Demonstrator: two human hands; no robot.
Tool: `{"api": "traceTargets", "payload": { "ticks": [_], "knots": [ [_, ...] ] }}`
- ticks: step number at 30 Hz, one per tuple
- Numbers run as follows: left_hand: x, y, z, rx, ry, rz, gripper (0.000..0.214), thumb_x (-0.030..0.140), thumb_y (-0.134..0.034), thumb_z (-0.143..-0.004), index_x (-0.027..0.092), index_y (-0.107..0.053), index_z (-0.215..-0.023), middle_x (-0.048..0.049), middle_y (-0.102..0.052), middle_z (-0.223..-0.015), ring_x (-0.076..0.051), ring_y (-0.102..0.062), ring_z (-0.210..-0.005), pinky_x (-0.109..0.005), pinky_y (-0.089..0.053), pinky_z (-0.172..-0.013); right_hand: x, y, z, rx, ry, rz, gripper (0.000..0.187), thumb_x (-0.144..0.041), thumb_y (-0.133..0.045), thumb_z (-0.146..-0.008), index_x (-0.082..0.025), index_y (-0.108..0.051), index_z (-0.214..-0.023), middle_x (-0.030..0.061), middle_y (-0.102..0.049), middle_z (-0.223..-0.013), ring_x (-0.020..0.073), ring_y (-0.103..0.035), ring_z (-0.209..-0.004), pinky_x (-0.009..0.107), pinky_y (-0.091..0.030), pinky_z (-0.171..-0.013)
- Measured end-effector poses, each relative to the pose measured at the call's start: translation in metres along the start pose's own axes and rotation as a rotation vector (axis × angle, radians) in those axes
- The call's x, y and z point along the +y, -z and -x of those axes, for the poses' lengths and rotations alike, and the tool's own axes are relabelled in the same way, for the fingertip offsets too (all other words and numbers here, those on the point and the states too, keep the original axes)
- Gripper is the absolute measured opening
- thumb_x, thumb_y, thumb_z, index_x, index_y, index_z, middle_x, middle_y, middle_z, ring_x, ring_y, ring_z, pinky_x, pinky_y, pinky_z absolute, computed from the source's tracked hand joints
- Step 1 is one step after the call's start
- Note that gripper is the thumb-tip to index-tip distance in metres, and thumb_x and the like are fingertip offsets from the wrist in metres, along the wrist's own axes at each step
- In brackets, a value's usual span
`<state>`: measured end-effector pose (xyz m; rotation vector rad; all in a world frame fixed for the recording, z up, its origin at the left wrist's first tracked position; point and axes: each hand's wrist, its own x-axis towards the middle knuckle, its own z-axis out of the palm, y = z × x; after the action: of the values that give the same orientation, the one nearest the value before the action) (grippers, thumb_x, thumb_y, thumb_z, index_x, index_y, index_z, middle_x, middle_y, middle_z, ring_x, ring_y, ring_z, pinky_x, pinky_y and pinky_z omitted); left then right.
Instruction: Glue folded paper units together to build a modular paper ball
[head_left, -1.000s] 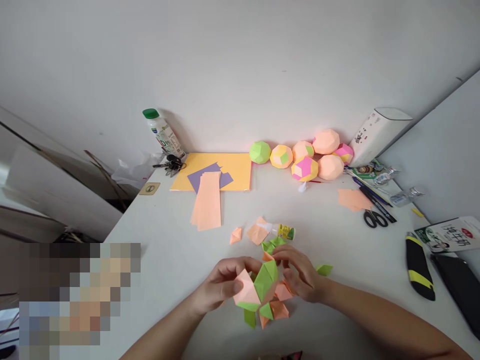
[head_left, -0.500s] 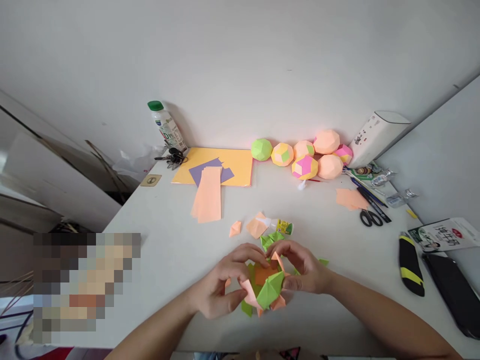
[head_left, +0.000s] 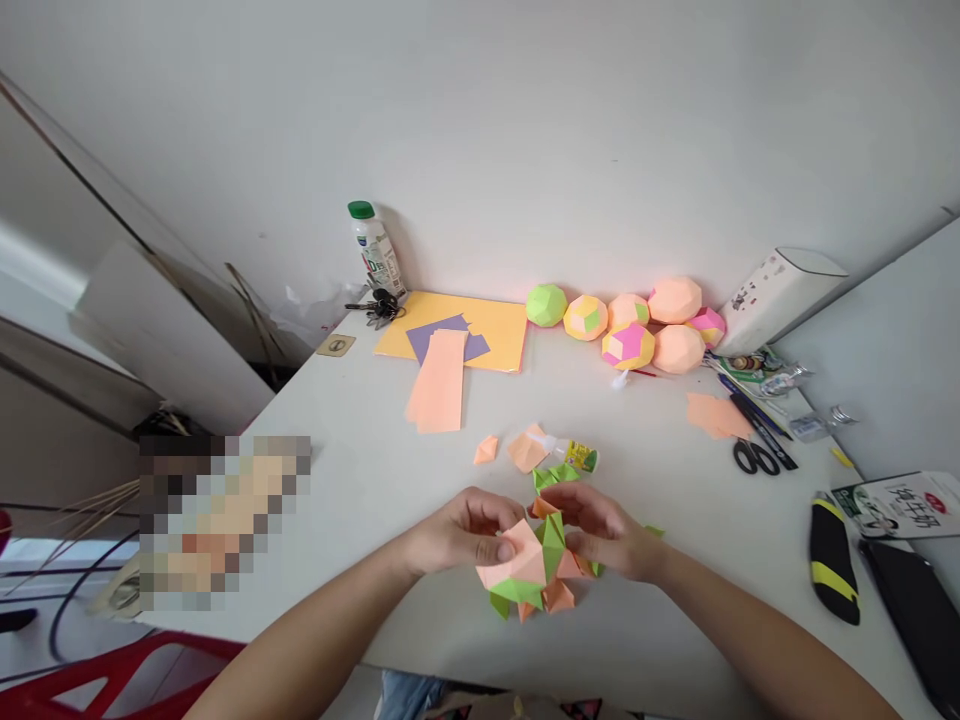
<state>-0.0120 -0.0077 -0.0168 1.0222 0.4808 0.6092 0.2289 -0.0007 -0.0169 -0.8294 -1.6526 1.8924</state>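
Note:
Both hands hold a half-built folded paper model [head_left: 529, 572] of peach and green pieces, just above the white table [head_left: 360, 490] near its front edge. My left hand [head_left: 461, 532] grips its left side, thumb pressed on a peach face. My right hand [head_left: 600, 532] pinches its right upper side, fingers curled. Loose folded pieces lie just beyond: a green piece [head_left: 553, 476], a peach piece [head_left: 528, 448] and a small peach piece [head_left: 486, 449]. A small glue bottle [head_left: 574, 456] lies beside them.
Several finished paper balls [head_left: 628, 322] line the back wall next to a white box [head_left: 780, 286]. Sheets of yellow, purple and peach paper [head_left: 450, 345], keys [head_left: 379, 305] and a bottle [head_left: 375, 250] sit back left. Scissors [head_left: 754, 455], pens and a black-yellow case [head_left: 831, 560] lie right.
The hands have turned the paper model, so a peach face now shows where green showed before. The camera view has swung to the left and slightly down.

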Motion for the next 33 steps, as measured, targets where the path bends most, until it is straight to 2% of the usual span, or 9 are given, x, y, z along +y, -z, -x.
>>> {"api": "traceTargets", "payload": {
  "ticks": [5,8,10,13,17,21,25,28,33],
  "knots": [
    [0.002,0.0,-0.001,-0.017,0.034,-0.082,0.023,0.033,-0.071,-0.072,0.013,-0.062,-0.066,0.0,-0.048,-0.064,-0.01,-0.042,-0.059,-0.025,-0.032,-0.054,-0.008,0.009,-0.004,0.304,0.141,0.436,0.017,-0.026,-0.052,-0.089,-0.021,-0.06,-0.103,0.0089,-0.063,-0.105,0.02,-0.061,-0.096,0.038,-0.051,-0.087],
    [0.005,-0.002,-0.001,-0.023,0.021,-0.104,0.022,0.031,-0.07,-0.073,0.013,-0.06,-0.066,-0.0002,-0.049,-0.066,-0.01,-0.042,-0.059,-0.024,-0.032,-0.054,-0.016,0.021,-0.008,0.38,0.171,0.569,0.016,-0.025,-0.049,-0.09,-0.021,-0.06,-0.1,0.008,-0.064,-0.1,0.0195,-0.061,-0.091,0.036,-0.052,-0.082],
    [0.006,-0.002,-0.002,-0.018,0.002,-0.096,0.022,0.03,-0.071,-0.073,0.013,-0.059,-0.064,0.0004,-0.048,-0.066,-0.009,-0.042,-0.06,-0.024,-0.032,-0.054,-0.025,0.025,-0.011,0.342,0.161,0.669,0.017,-0.025,-0.05,-0.089,-0.022,-0.061,-0.102,0.008,-0.063,-0.103,0.0201,-0.06,-0.094,0.037,-0.051,-0.084],
    [0.005,-0.002,-0.002,-0.013,-0.038,-0.062,0.022,0.029,-0.072,-0.071,0.013,-0.06,-0.062,0.0002,-0.048,-0.066,-0.01,-0.044,-0.061,-0.025,-0.033,-0.057,-0.042,0.021,-0.016,0.192,0.168,0.756,0.018,-0.025,-0.052,-0.089,-0.023,-0.062,-0.104,0.0082,-0.061,-0.11,0.0217,-0.055,-0.107,0.038,-0.047,-0.091],
    [0.005,0.001,-0.002,-0.03,-0.091,-0.02,0.019,0.028,-0.073,-0.069,0.014,-0.063,-0.063,-0.0024,-0.053,-0.069,-0.014,-0.049,-0.066,-0.029,-0.038,-0.063,-0.06,0.006,-0.024,-0.015,0.239,0.642,0.022,-0.025,-0.044,-0.094,-0.021,-0.062,-0.107,0.0094,-0.061,-0.111,0.0202,-0.054,-0.109,0.037,-0.046,-0.093],
    [0.007,0.005,-0.001,-0.041,-0.132,-0.012,0.018,0.03,-0.073,-0.068,0.014,-0.066,-0.064,-0.0037,-0.056,-0.07,-0.017,-0.052,-0.07,-0.032,-0.04,-0.069,-0.065,-0.001,-0.025,-0.167,0.337,0.484,0.023,-0.028,-0.043,-0.094,-0.018,-0.063,-0.098,0.0098,-0.064,-0.098,0.0214,-0.056,-0.105,0.041,-0.045,-0.093],
    [0.007,0.005,-0.002,-0.048,-0.1,-0.014,0.02,0.033,-0.074,-0.067,0.015,-0.066,-0.064,-0.0044,-0.057,-0.071,-0.018,-0.053,-0.07,-0.033,-0.042,-0.069,-0.061,0.001,-0.016,-0.163,0.343,0.389,0.018,-0.029,-0.049,-0.091,-0.018,-0.06,-0.082,0.0088,-0.062,-0.089,0.021,-0.058,-0.095,0.04,-0.046,-0.086],
    [0.006,0.004,-0.002,-0.058,-0.071,-0.052,0.02,0.033,-0.073,-0.068,0.015,-0.065,-0.066,-0.0043,-0.057,-0.073,-0.016,-0.052,-0.069,-0.031,-0.041,-0.066,-0.056,0.002,-0.012,-0.163,0.273,0.362,0.018,-0.03,-0.051,-0.09,-0.017,-0.056,-0.078,0.007,-0.059,-0.085,0.0182,-0.057,-0.084,0.035,-0.047,-0.077],
    [0.01,0.001,-0.001,-0.061,-0.109,-0.348,0.02,0.029,-0.063,-0.074,0.017,-0.068,-0.089,-0.0059,-0.062,-0.088,-0.017,-0.054,-0.076,-0.029,-0.042,-0.07,-0.049,-0.001,-0.013,-0.123,0.151,0.401,0.018,-0.027,-0.053,-0.087,-0.017,-0.054,-0.073,0.0026,-0.054,-0.076,0.0137,-0.05,-0.07,0.028,-0.042,-0.065]
  ]
}}
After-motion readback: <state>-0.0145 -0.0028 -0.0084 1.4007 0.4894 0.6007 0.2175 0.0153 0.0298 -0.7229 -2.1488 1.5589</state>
